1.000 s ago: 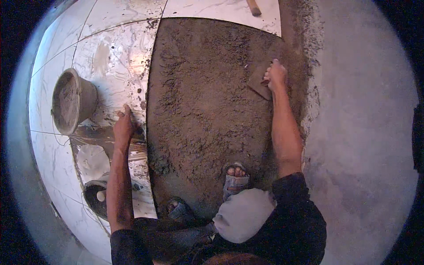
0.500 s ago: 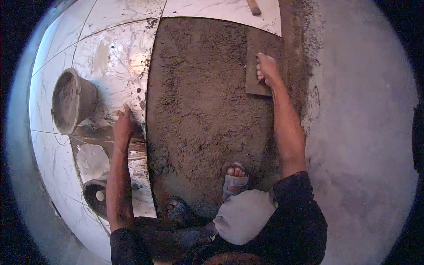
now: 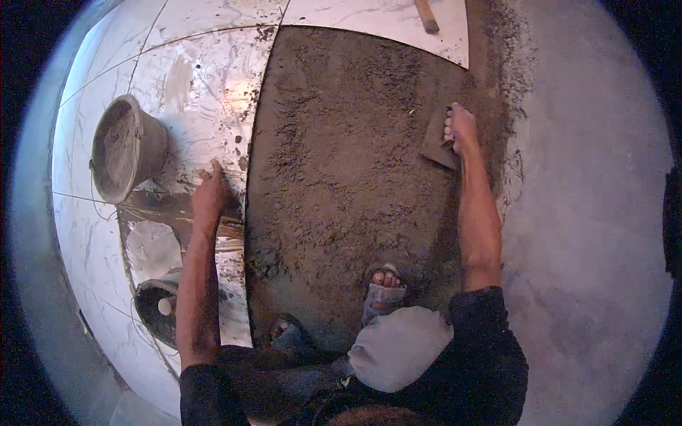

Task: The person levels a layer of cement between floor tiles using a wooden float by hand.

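As the left hand (image 3: 209,197) rests on a soiled tile (image 3: 206,135), well apart from its mate, the right hand (image 3: 464,131) is clenched round the grip of a trowel (image 3: 436,145) at the right side of the mortar (image 3: 334,142). Whether the left, one finger extended, closes on anything beneath its palm cannot be told. The trowel's plate appears tipped, so an edge pressed too hard could gouge the mortar; weight shifted onto the sandalled foot (image 3: 386,277) could dent the near end. With its long axis running away from the body and leaning slightly right, the trowel points toward the far tile (image 3: 376,14), its own far end hard to tell from the mortar.
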The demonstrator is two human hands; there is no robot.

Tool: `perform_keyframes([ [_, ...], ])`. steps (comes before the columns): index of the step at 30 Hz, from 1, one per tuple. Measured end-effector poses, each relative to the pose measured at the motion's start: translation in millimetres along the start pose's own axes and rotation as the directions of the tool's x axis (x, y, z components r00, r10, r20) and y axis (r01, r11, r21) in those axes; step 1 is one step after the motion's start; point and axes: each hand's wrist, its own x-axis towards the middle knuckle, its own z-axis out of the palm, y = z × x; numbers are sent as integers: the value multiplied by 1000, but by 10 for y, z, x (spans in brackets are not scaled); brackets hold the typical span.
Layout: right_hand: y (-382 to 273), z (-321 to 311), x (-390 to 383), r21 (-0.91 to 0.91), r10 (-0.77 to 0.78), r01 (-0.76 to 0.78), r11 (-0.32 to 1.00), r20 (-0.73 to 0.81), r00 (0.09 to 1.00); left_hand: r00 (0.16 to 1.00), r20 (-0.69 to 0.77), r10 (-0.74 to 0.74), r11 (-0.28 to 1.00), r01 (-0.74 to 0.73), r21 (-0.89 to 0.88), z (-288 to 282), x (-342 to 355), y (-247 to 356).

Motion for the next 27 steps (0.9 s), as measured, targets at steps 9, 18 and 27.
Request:
perform_keyframes([
  [9,-288,1022,-344,53,16,-30,998,245,969,1000,24,-10,999,8,50,38,67,-33],
  [18,-89,410,-178,-140,-197,197,970,12,980,999,-18,36,997,-38,-70,-92,28,42],
  [27,-27,677,-446,-239,-225,292,926,270,936,999,-37,25,999,-26,-40,37,-9,-55],
])
